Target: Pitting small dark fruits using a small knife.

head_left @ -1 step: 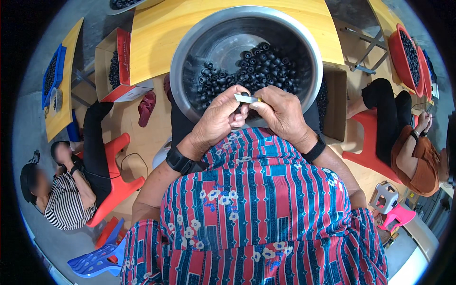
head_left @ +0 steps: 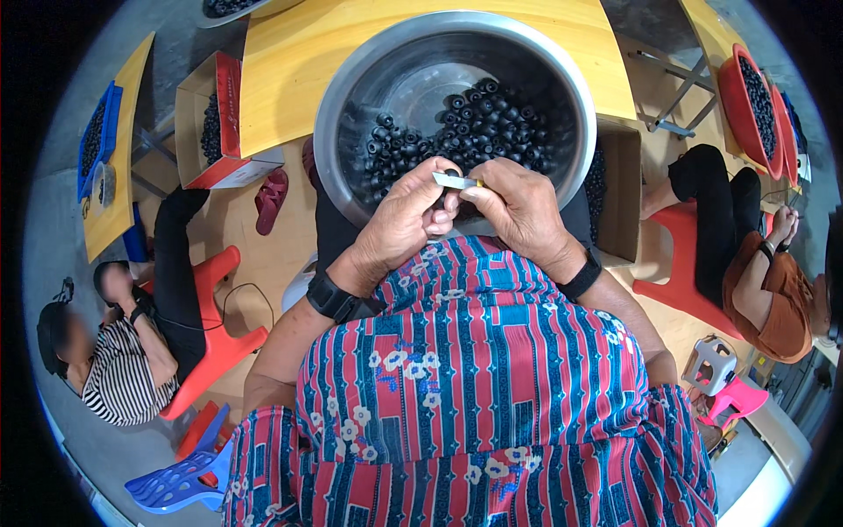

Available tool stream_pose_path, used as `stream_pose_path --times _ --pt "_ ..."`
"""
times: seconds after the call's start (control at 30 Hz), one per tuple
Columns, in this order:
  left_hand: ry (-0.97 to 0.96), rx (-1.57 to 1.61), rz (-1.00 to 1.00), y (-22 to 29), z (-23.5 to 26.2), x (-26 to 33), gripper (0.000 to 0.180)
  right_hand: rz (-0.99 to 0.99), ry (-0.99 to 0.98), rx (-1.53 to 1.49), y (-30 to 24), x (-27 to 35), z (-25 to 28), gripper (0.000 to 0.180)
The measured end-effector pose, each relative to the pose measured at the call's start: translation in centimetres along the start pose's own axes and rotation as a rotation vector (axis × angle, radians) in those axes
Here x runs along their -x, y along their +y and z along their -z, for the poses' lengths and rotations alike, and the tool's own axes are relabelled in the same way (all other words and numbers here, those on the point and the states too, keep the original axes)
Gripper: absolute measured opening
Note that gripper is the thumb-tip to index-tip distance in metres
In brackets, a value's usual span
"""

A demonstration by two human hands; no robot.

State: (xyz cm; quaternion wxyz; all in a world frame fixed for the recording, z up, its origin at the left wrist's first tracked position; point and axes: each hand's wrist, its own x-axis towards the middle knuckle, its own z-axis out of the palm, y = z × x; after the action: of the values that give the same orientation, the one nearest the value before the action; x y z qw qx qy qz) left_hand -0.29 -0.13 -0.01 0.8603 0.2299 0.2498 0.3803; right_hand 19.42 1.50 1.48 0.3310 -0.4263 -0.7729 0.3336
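Over the near rim of a large steel basin, my two hands meet. My left hand is closed, pinching a small black ring-like piece between thumb and fingers. My right hand is closed on a small knife; its short flat blade lies across the black piece and a bit of yellow shows at my fingers. Most of the handle is hidden in my grip. Many similar round black pieces with holes lie heaped in the basin, mostly toward its right and near side.
The basin overlaps a yellow table. Cartons of black pieces stand at left and right. Co-workers sit on red stools on both sides. Red basins and a blue tray hold more pieces. A red slipper lies on the floor.
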Motion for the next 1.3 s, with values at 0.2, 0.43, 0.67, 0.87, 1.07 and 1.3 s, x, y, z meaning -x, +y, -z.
stream_pose_path --times 0.2,0.43,0.67,0.87,1.07,1.3 --pt "-0.017 -0.052 -0.011 -0.1 -0.5 0.2 0.028 -0.236 0.067 -0.062 0.4 -0.3 0.5 0.019" --pt "0.023 -0.243 -0.04 0.0 -0.3 0.1 0.025 -0.247 0.063 -0.39 1.0 -0.1 0.3 0.021" --pt "0.026 -0.339 -0.046 -0.2 0.0 -0.2 0.024 -0.308 -0.011 -0.477 1.0 -0.2 0.2 0.023" --pt "0.094 -0.286 -0.039 -0.6 0.2 -0.3 0.025 -0.237 0.024 -0.38 0.6 0.0 0.4 0.023" --pt "0.075 -0.196 -0.091 -0.5 0.0 -0.3 0.024 -0.033 -0.05 -0.131 0.0 0.3 0.7 0.024" --pt "0.043 -0.203 -0.06 -0.3 -0.1 -0.2 0.027 0.008 -0.053 -0.019 -0.2 0.3 0.7 0.023"
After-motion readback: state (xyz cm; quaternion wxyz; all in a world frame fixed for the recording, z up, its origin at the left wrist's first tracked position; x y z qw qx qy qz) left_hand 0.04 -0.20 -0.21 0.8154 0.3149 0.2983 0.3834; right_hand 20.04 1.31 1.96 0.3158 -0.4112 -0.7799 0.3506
